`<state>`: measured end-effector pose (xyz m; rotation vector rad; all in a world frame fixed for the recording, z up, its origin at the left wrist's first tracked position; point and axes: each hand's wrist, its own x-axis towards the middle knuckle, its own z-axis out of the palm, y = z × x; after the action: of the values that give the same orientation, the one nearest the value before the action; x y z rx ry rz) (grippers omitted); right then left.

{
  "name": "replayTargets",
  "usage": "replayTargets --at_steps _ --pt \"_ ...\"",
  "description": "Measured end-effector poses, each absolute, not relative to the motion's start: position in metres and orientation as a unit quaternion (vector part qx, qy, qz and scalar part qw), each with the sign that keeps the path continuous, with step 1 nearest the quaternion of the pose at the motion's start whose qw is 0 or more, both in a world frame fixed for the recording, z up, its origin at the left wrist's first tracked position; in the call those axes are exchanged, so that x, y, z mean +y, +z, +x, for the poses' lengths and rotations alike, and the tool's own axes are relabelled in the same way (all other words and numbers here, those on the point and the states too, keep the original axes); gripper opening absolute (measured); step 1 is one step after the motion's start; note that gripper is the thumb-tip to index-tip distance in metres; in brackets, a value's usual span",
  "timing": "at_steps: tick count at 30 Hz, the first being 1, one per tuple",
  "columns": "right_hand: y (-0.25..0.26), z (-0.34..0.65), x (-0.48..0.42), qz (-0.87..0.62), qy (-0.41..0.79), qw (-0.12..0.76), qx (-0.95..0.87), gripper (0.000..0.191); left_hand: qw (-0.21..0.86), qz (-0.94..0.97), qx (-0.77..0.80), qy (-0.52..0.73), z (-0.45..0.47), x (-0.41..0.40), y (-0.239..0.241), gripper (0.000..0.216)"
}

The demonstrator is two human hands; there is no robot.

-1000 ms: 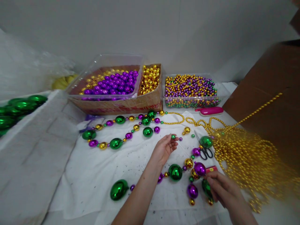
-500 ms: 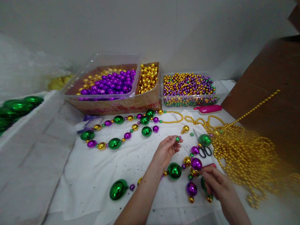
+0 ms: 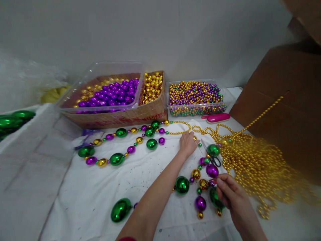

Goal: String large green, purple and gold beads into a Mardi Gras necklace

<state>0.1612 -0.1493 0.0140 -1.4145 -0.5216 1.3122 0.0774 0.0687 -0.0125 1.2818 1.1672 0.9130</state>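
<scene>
My left hand reaches out over the white cloth, fingers closed around the end of a thin thread and right at a small gold bead; whether they grip the bead is partly hidden. A small green bead sits lower on the thread, close above a shiny purple ball. My right hand pinches the strand just below that ball. Larger beads hang or lie along the strand, among them a green ball, a gold ball and another purple ball.
Black-handled scissors lie beside a green ball. A beaded necklace is spread at left. Behind stand a tub of purple balls and a tub of mixed beads. Gold bead chains pile by a carton.
My left hand has moved up and away to the gold bead. The small green bead it held is now down by the purple ball. My right hand keeps its pinch; the view has shifted slightly.
</scene>
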Motion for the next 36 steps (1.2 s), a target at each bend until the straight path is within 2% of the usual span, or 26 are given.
replayTargets --at_steps 5,8,14,21,26,31,36 --pt "0.019 0.166 -0.157 -0.616 0.531 0.538 -0.222 0.031 0.638 0.491 0.463 0.371 0.06 0.062 -0.003 0.016" --pt "0.016 0.168 -0.162 -0.629 0.531 0.517 -0.237 0.033 0.697 0.442 0.436 0.359 0.03 0.047 0.009 0.028" --pt "0.018 0.158 -0.166 -0.641 0.522 0.473 -0.306 0.034 0.838 0.157 0.334 0.402 -0.015 0.016 0.015 0.023" --pt "0.027 0.145 -0.17 -0.649 0.517 0.449 -0.33 0.037 0.824 0.132 0.314 0.452 -0.026 0.005 0.015 0.015" --pt "0.025 0.144 -0.17 -0.654 0.513 0.461 -0.309 0.04 0.822 0.165 0.277 0.47 -0.034 -0.003 0.012 0.03" --pt "0.026 0.144 -0.169 -0.65 0.529 0.453 -0.305 0.042 0.829 0.144 0.284 0.46 -0.036 -0.006 0.004 0.012" --pt "0.025 0.142 -0.173 -0.648 0.525 0.447 -0.323 0.036 0.838 0.101 0.305 0.441 -0.033 -0.004 0.0 0.018"
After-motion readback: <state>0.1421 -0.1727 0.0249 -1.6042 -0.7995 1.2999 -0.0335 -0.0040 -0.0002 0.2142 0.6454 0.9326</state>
